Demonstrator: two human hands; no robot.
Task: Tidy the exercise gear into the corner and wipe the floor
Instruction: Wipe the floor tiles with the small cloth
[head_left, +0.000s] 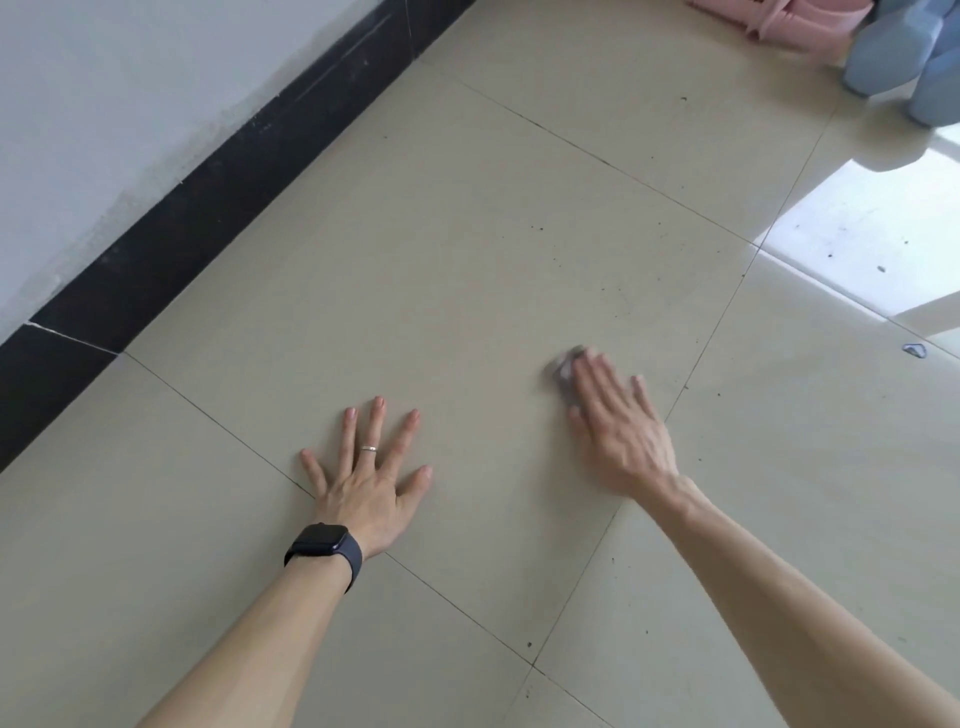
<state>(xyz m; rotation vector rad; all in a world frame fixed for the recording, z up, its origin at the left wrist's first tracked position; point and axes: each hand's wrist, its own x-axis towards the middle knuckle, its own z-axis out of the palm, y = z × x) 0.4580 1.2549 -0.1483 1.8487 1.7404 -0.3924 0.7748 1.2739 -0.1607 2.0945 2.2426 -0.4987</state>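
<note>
On tile floor (467, 234) by black skirting (208, 197) | left hand (363, 488): fingers (373, 431) spread | right hand (618, 431) flat on cloth (561, 371)

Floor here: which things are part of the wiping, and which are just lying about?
Part of the job: cloth, right hand pressing it, left hand braced flat, floor, dirt specks.
Lying about: blue objects and pink object at the far edge (maybe exercise gear, cut off), scrap.
</note>
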